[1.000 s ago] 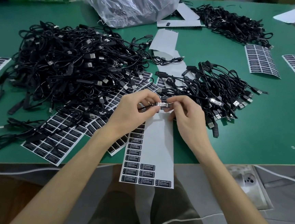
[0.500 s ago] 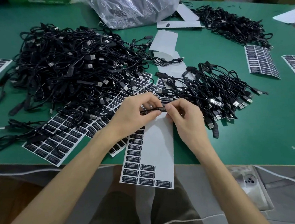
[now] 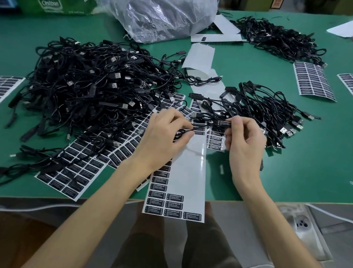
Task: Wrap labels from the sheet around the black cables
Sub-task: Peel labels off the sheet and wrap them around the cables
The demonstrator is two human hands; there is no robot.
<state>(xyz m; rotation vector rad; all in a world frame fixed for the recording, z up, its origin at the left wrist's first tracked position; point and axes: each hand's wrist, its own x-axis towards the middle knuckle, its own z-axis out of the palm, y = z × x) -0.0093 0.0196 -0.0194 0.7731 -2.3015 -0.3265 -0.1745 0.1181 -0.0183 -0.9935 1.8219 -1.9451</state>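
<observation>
Wrapping looks to be the step in hand. A thin black cable (image 3: 186, 132) is pinched between thumb and fingertips of the left grip (image 3: 167, 133), right over the upper half of the long white label sheet (image 3: 189, 167). A small black label (image 3: 223, 122) with white print is pinched by the right grip (image 3: 245, 144), just past the sheet's right edge, so both grips are closed on something and neither is spread. The label seems to be off its backing and up against the cable.

Next, probably: the label's loose end gets folded round the cable and pressed onto itself, kept square, with the cable held taut between the two grips. After that the cable most likely belongs on the smaller heap of black cables (image 3: 269, 112) right of the sheet, with a fresh one taken from the big tangled heap of black cables (image 3: 90, 87) left of it.

Hard to make out:
- How far round the label is already, since it's covered by the right fingers.
- The cable's run between the grips, which is lost against the black labels on the sheet.
- The sheet's far end, buried under hands and cables.
- The sheet's near end, which hangs over the edge of the green desk (image 3: 318, 157).
- The small print below "LED CONTROLLER".
</observation>
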